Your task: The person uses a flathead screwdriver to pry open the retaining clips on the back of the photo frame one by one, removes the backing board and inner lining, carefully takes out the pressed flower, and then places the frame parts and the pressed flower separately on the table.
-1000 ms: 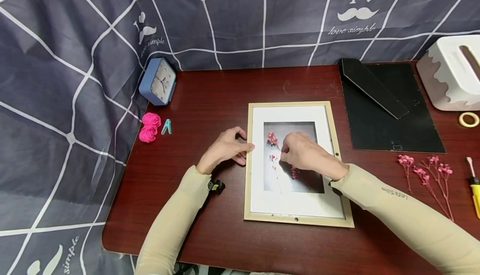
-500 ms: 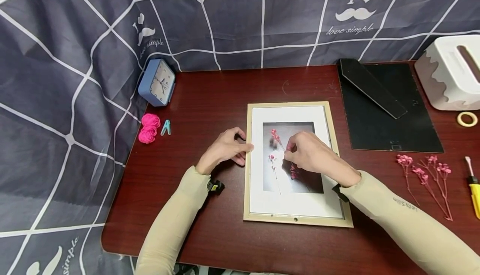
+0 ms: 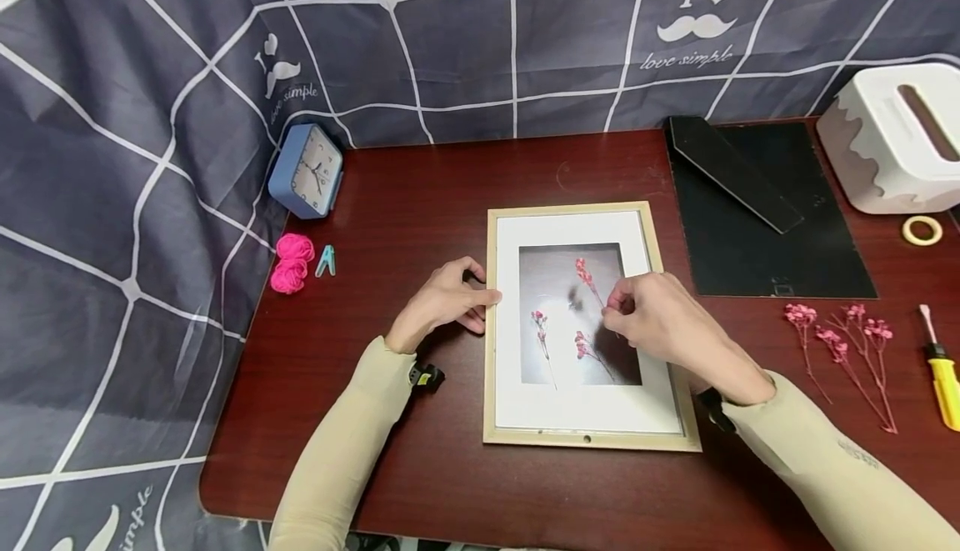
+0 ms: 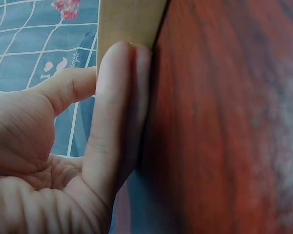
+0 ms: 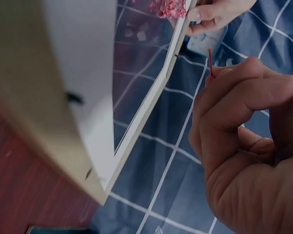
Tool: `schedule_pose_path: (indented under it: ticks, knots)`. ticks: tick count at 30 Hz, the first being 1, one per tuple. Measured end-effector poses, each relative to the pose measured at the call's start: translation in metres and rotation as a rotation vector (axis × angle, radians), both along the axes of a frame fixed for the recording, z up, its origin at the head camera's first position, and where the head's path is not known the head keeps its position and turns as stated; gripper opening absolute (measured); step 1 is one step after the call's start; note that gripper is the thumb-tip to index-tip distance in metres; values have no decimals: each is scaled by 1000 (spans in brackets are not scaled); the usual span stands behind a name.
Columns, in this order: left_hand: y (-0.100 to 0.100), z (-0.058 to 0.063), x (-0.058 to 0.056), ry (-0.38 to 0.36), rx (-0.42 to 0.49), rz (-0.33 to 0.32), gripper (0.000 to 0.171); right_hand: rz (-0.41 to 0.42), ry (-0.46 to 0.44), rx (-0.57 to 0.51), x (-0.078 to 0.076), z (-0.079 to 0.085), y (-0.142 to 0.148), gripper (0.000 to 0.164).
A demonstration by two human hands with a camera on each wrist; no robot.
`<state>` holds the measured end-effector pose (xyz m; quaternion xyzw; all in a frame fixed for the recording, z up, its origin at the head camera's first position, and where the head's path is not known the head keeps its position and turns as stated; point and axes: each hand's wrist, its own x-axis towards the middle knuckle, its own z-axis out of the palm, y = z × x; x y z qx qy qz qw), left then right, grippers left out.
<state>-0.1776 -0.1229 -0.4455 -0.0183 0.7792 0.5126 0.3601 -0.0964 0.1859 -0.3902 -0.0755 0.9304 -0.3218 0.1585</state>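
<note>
My right hand point(image 3: 667, 318) pinches the stem of a pink dried flower sprig point(image 3: 588, 274) above the picture frame's recess. In the right wrist view, a bit of red stem point(image 5: 210, 61) sticks out from the fingertips. My left hand point(image 3: 444, 305) holds the left rim of the pale wooden picture frame point(image 3: 491, 368); its thumb lies on top and its fingers are against the outer side. Two more sprigs lie in the recess: one at the left point(image 3: 541, 328) and one lower centre point(image 3: 588, 346). A white mat point(image 3: 562, 409) surrounds them.
A black backboard point(image 3: 772, 259) with a stand leg lies right of the frame. Loose pink sprigs point(image 3: 840, 347), a yellow screwdriver point(image 3: 943, 384), a ring point(image 3: 922, 231) and a tissue box point(image 3: 892, 151) are farther right. Clock point(image 3: 306, 172), pink yarn point(image 3: 291, 263) and clip point(image 3: 326, 260) stand left.
My right hand has moved rightward across the recess with the sprig, uncovering the lower sprig. The left hand stays on the frame's rim. The whole view has shifted slightly.
</note>
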Motion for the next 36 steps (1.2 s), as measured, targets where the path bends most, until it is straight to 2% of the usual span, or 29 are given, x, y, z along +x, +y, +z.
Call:
schedule_pose_path:
  ticks: [3,6,12,18,23,31,36]
  knots:
    - [0,0,0,4,-1,-2,44,-19,55,10,7,-1,10,11]
    - [-1,0,1,7,-5,6,43,-40,66,4,15,-2,21,11]
    - [0,2,3,6,-30,13,41,-114,18,14,32,-8,50,12]
    - [2,2,2,5,-32,2,40,-176,-17,87,54,-21,85,21]
    - [4,3,2,5,-33,1,39,-228,-55,130,68,-33,115,21]
    - [4,4,3,5,-35,2,40,-270,-127,199,75,-44,155,19]
    - [4,4,3,10,-34,2,40,-264,-120,232,74,-45,165,21]
